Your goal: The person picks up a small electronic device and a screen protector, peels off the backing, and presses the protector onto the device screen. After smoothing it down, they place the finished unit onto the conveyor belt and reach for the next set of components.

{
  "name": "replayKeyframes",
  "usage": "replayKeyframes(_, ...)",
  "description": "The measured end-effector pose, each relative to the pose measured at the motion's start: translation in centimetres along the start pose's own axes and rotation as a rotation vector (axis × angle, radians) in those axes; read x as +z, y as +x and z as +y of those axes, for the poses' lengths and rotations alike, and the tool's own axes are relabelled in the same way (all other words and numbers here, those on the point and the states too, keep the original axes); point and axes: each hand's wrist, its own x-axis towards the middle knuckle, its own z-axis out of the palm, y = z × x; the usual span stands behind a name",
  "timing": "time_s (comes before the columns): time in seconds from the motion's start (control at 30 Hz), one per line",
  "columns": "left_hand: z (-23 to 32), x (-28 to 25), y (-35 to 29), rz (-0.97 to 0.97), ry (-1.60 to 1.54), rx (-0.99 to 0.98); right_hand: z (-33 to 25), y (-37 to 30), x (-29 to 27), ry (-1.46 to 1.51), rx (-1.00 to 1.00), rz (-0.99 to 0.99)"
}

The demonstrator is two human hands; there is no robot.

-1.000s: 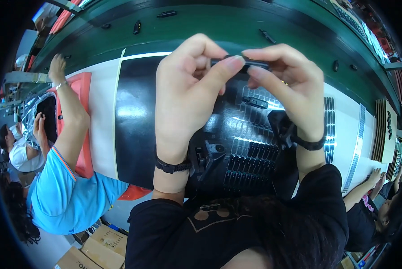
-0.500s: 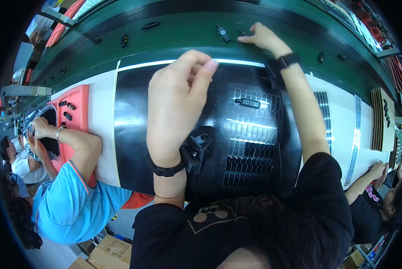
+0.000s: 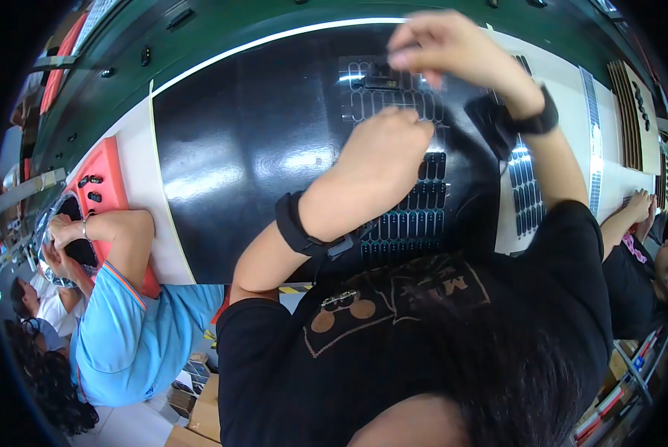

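My left hand (image 3: 379, 164) is closed, its fingertips pressed together over the sheet of clear oval stickers (image 3: 355, 108). Whatever it pinches, if anything, is hidden. Above and to the right, my right hand (image 3: 457, 56) is curled and blurred by motion. Something small and dark shows by its fingers, too smeared to name. A small black elongated device (image 3: 381, 83) lies on the clear stickers, just left of the right hand's fingertips. Rows of black oval stickers (image 3: 416, 216) lie below, partly covered by my left hand and forearm.
A black mat (image 3: 229, 141) covers the bench. Beyond it runs a green conveyor (image 3: 95, 89) carrying dark devices. At left, a person in a blue shirt works beside a red tray (image 3: 110, 167). At right stand stacked brown boards (image 3: 626, 112) and more black stickers (image 3: 526, 190).
My right hand has come back from the conveyor to beside the black device. My left hand has moved down and right over the stickers. The whole view has shifted.
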Motion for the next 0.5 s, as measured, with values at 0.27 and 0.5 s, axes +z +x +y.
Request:
replayKeyframes(0.27,-0.4,4.3,-0.7,-0.053,-0.032,0.019,7.8,-4.8,5.0,0.406,0.125,0.211)
replayKeyframes(0.5,1.0,2.0,-0.9,-0.025,-0.113,0.017,8.1,-4.3,4.8,0.506,0.19,0.266)
